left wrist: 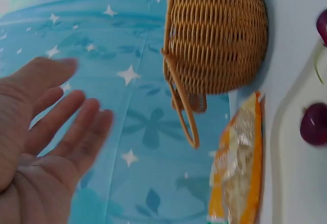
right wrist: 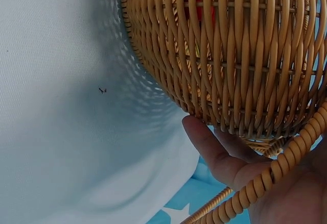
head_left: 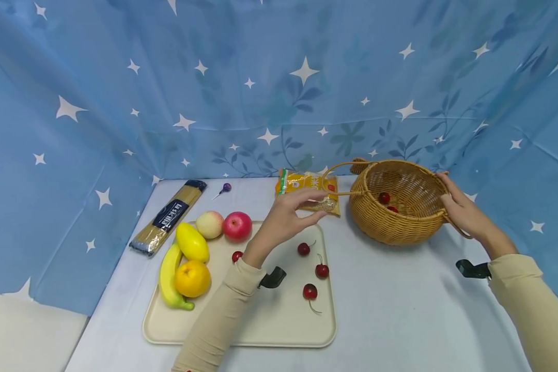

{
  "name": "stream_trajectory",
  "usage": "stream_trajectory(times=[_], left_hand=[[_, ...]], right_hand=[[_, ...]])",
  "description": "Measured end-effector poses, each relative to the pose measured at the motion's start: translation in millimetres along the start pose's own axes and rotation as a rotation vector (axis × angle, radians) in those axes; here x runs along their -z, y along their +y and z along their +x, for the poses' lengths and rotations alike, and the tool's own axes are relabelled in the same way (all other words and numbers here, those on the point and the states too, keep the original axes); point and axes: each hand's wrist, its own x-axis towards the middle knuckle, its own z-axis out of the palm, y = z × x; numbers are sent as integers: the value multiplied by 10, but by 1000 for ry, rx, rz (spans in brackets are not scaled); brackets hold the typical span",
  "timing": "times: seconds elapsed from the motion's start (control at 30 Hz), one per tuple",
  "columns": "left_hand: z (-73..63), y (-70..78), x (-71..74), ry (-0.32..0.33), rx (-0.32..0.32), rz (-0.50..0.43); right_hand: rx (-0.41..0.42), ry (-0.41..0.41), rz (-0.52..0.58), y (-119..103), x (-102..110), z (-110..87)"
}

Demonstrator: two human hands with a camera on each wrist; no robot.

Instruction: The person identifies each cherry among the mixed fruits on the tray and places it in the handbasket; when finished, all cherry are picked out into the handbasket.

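A brown wicker basket [head_left: 390, 227] stands at the right of the table with a couple of cherries [head_left: 384, 198] inside. My right hand [head_left: 467, 209] holds its right side; in the right wrist view the thumb [right wrist: 209, 147] touches the woven wall, and the other fingers are partly hidden. My left hand [head_left: 285, 217] hovers over the tray's back edge, fingers spread apart from the thumb and nothing held. Just beyond its fingertips is the basket's left handle [head_left: 339, 194]; the left wrist view shows a gap between hand [left wrist: 56, 132] and handle [left wrist: 181, 101].
Several cherries [head_left: 309, 292] lie on a beige tray [head_left: 269, 338], one partly hidden by my left forearm. A banana [head_left: 169, 276], orange [head_left: 192, 279], yellow mango-like fruit [head_left: 192, 242], peach [head_left: 210, 225] and apple [head_left: 237, 226] crowd its left. Behind are spaghetti [head_left: 169, 217], a lollipop [head_left: 225, 188] and an orange packet [head_left: 302, 181].
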Motion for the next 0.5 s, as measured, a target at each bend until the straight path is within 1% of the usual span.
stream_trajectory(times=[0.07, 0.13, 0.2, 0.3, 0.43, 0.5], left_hand=[[-91, -11, 36, -10, 31, 4], [-207, -40, 70, -17, 76, -1], [-336, -89, 98, -17, 125, -27], [-517, -177, 117, 3, 181, -72], [-701, -257, 139, 34, 201, -97], [-780, -276, 161, 54, 210, -93]], right_hand=[[4, -4, 6, 5, -4, -4], [9, -4, 8, 2, -9, -3], [14, -1, 9, -7, -9, 3], [11, 1, 11, -21, 2, 9], [-2, 0, 19, -34, 14, 4], [-10, -2, 20, -33, 13, -4]])
